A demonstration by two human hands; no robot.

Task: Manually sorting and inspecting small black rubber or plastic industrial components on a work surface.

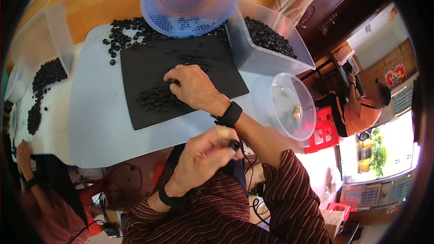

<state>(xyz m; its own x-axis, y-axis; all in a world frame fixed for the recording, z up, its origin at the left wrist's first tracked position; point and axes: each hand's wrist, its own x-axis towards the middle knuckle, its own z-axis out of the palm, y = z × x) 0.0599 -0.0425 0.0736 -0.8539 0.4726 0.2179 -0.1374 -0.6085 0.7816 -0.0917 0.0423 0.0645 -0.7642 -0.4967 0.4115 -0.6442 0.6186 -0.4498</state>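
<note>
My left hand is closed in front of my body, with a small black ring-shaped part pinched at its fingertips. There is a yellowish wrap on one of its fingers. Over the dark mat, my right hand bends down with thumb and fingers curled together. What lies between those fingertips, if anything, is too dark to make out. Just beside them on the mat sits a loose pile of small black parts. A second, thinner scatter of black pieces lies beyond the right hand.
A blue plastic colander stands behind the mat, near many black rings. At right are a clear bin of black parts and a round clear tub. Leftward, another bin spills parts. Co-workers sit at left and right.
</note>
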